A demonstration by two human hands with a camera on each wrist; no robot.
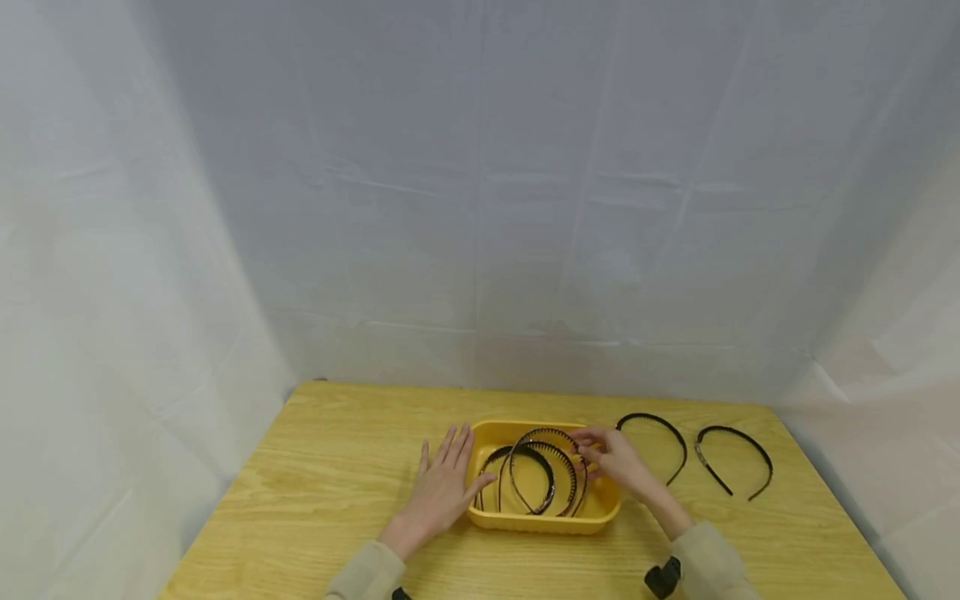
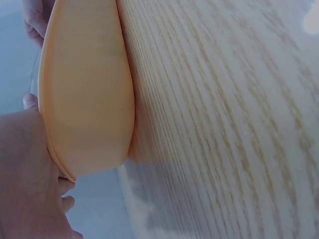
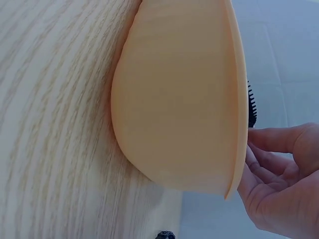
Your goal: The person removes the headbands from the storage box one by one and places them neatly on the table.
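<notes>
A yellow plastic tray (image 1: 540, 523) sits on the wooden table (image 1: 337, 467) and holds several thin black headbands. My left hand (image 1: 438, 487) lies flat on the table against the tray's left side, fingers straight, thumb at the rim. My right hand (image 1: 596, 454) reaches over the tray's right rim and pinches a toothed headband (image 1: 546, 430) lying in it. In the left wrist view the tray's outer wall (image 2: 84, 99) fills the left, with my left hand (image 2: 25, 169) beside it. The right wrist view shows the tray's wall (image 3: 184, 99), the headband's teeth (image 3: 252, 107) above the rim and my right hand's fingers (image 3: 279, 184).
Two more black headbands lie on the table right of the tray, one near it (image 1: 660, 421) and one farther right (image 1: 738, 437). White cloth hangs behind and on both sides of the table. Bare wood stretches left of the tray.
</notes>
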